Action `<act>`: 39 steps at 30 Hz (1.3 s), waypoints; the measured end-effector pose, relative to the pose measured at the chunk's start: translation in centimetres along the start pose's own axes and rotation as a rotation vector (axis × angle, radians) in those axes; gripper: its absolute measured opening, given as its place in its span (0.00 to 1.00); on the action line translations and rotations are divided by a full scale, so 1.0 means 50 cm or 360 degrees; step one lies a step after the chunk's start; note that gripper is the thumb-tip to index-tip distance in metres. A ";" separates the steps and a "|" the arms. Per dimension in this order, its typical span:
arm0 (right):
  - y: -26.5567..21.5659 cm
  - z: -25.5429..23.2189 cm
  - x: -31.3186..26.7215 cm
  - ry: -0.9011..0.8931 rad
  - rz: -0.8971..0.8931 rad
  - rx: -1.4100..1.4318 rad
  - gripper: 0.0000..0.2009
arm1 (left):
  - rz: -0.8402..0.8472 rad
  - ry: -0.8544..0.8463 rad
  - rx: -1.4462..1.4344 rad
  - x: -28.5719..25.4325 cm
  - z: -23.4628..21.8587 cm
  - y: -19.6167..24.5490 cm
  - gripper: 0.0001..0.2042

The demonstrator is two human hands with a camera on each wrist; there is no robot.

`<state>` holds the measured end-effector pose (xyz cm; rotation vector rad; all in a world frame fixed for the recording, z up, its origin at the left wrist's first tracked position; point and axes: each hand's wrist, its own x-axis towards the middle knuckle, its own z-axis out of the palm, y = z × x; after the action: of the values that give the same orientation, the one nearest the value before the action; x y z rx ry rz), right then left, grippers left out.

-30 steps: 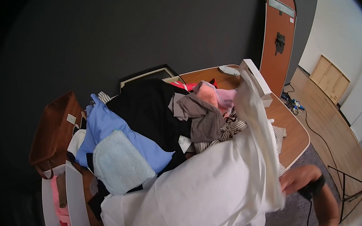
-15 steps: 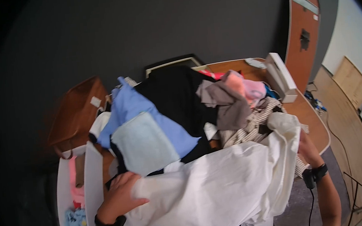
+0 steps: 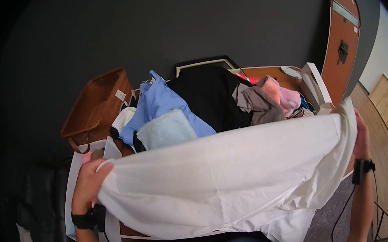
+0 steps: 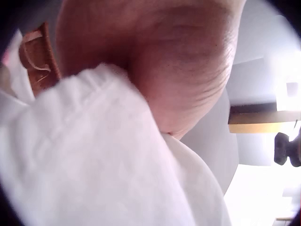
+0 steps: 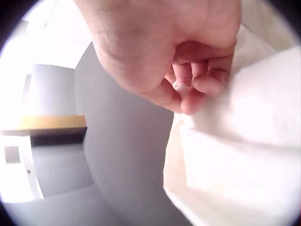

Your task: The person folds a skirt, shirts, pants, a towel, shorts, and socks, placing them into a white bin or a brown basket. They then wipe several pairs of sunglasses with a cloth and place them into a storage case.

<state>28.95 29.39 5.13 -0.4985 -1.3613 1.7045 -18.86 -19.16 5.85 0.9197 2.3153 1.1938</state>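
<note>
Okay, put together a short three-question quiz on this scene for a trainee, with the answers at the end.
1. Multiple choice: what do the left hand and the right hand both hold?
A. the grey-brown garment
B. the white garment
C. the pink cloth

2. True or false: in the head view, the brown basket is to the left of the black cloth.

3. Short answer: what does the person wear on each wrist?

Key: 1, B; 2, true; 3, a black band.
</note>
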 end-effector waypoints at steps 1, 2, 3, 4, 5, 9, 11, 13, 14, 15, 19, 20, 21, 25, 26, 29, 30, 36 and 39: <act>0.007 0.001 0.031 0.0088 -0.0019 -0.0074 0.14 | 0.0067 -0.0031 0.0177 0.016 0.005 0.029 0.12; 0.027 -0.009 0.063 0.0064 -0.0032 -0.0078 0.13 | 0.0129 -0.0063 0.0353 0.026 0.006 0.048 0.13; 0.051 -0.023 0.095 0.0036 -0.0050 -0.0079 0.12 | 0.0249 0.0005 0.0455 0.053 0.016 0.031 0.14; 0.072 -0.041 0.125 0.0009 0.0021 -0.0200 0.11 | 0.0325 0.0095 0.0587 0.078 0.026 0.014 0.13; 0.091 -0.053 0.144 -0.0016 0.0097 -0.0320 0.10 | 0.0397 0.0181 0.0722 0.098 0.035 -0.004 0.12; 0.147 -0.047 0.138 -0.0031 0.0163 -0.0664 0.13 | 0.0619 0.0438 0.1283 0.076 0.069 -0.042 0.17; 0.126 0.003 0.089 0.0074 0.0101 -0.0983 0.16 | 0.0348 0.0259 0.0930 0.024 0.093 -0.047 0.16; 0.120 0.001 0.060 0.0067 0.0070 -0.1207 0.19 | -0.0007 0.0027 0.0809 -0.047 0.116 -0.030 0.17; 0.121 -0.003 0.049 0.0056 0.0020 -0.1357 0.18 | -0.0102 -0.0177 0.0671 -0.071 0.129 -0.047 0.19; 0.119 -0.009 0.040 0.0046 -0.0033 -0.1512 0.18 | -0.0194 -0.0380 0.0524 -0.090 0.146 -0.068 0.21; 0.104 0.067 -0.009 -0.0058 0.0500 -0.1673 0.15 | -0.0719 -0.0782 -0.0237 -0.123 0.233 -0.096 0.20; 0.134 0.055 -0.006 -0.0279 0.0355 -0.1765 0.14 | -0.0874 -0.0819 -0.0572 -0.127 0.250 -0.102 0.19; 0.150 0.050 -0.004 -0.0502 0.0203 -0.1849 0.13 | -0.0875 -0.0817 -0.0577 -0.127 0.266 -0.124 0.19; 0.121 0.131 -0.014 -0.0367 0.0417 -0.2106 0.12 | -0.0634 -0.0218 -0.1297 -0.119 0.290 -0.133 0.18; 0.133 0.096 0.002 -0.0341 0.0275 -0.2241 0.12 | -0.0505 -0.0153 -0.1346 -0.118 0.277 -0.127 0.18; 0.143 0.054 0.013 -0.0148 -0.0055 -0.1886 0.13 | -0.0311 -0.0074 -0.1357 -0.101 0.233 -0.072 0.16; 0.123 0.045 0.014 -0.0092 0.0009 -0.1798 0.14 | -0.0070 0.0032 -0.1456 -0.089 0.224 -0.059 0.16; 0.067 -0.110 -0.002 0.0042 -0.0156 -0.0009 0.27 | 0.0317 0.0320 -0.1052 -0.062 0.207 -0.026 0.15; 0.016 -0.089 -0.114 -0.0513 -0.0043 0.0195 0.27 | 0.0374 -0.0107 0.0034 -0.050 0.206 -0.086 0.25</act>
<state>35.04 27.27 1.82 -0.1377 -1.4671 1.8900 -12.65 -16.84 -3.46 1.2482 2.2175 1.2097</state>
